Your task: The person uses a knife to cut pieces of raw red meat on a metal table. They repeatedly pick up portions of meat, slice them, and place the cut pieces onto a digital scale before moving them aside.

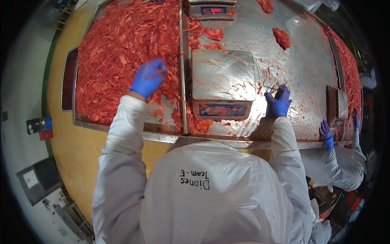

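My left hand [149, 77], in a blue glove, is over the large heap of raw red meat [118, 61] in the left-hand metal tray. Its fingers are curled in and slightly blurred; whether anything is inside them is hidden. On the steel table [304, 81], right of the near scale [222, 75], rests my blue-gloved right hand [278, 101] with fingers apart. Thin dark lines [274, 88] lie at its fingertips, too small to name. The near scale's flat plate is smeared and bears no meat. Small meat scraps [202, 125] lie beside its display.
A second scale [213, 9] stands at the far side. Meat lumps [281, 38] lie on the table. A raised metal divider [185, 81] separates tray and table. At right, a co-worker's gloved hand [326, 135] is near another scale [337, 105] and more meat [347, 65].
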A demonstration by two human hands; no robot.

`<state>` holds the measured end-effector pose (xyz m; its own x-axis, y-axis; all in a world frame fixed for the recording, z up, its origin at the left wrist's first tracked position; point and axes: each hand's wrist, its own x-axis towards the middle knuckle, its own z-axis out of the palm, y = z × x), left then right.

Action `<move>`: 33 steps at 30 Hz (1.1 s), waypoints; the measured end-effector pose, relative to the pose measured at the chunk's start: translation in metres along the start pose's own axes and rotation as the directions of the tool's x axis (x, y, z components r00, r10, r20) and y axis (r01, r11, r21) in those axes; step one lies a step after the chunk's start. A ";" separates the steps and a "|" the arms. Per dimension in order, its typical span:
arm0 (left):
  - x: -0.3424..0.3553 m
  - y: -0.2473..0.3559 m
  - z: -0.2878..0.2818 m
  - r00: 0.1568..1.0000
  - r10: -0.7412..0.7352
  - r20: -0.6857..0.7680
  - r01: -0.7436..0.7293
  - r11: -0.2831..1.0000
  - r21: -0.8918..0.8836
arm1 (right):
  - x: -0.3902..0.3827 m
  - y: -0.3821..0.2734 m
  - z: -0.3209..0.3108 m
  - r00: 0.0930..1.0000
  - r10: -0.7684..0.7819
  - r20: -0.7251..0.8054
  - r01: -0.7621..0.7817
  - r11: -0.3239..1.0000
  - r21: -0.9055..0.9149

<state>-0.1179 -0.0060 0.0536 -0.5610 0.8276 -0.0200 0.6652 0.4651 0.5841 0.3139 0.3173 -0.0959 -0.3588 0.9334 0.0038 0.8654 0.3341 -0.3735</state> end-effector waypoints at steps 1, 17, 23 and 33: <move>0.006 0.031 -0.012 0.998 0.012 0.059 -0.008 0.998 -0.061 | -0.003 -0.003 -0.005 0.999 0.007 0.035 -0.007 1.000 0.002; -0.132 -0.100 0.165 0.977 0.015 0.211 0.036 0.970 -0.239 | -0.063 0.034 -0.011 0.994 -0.066 0.091 0.030 0.934 0.356; -0.139 -0.057 0.099 0.812 0.171 0.558 -0.144 0.985 -0.093 | -0.061 0.039 -0.005 0.996 -0.006 0.091 -0.031 0.916 0.399; -0.004 0.072 0.070 0.938 0.336 0.079 -0.247 0.813 -0.526 | -0.062 0.020 -0.021 0.990 0.015 0.142 -0.069 0.921 0.384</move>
<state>-0.0328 0.0459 0.0391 -0.2640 0.9578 0.1138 0.4205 0.0081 0.9072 0.3604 0.2692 -0.0839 -0.3919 0.9103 -0.1334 0.6873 0.1933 -0.7002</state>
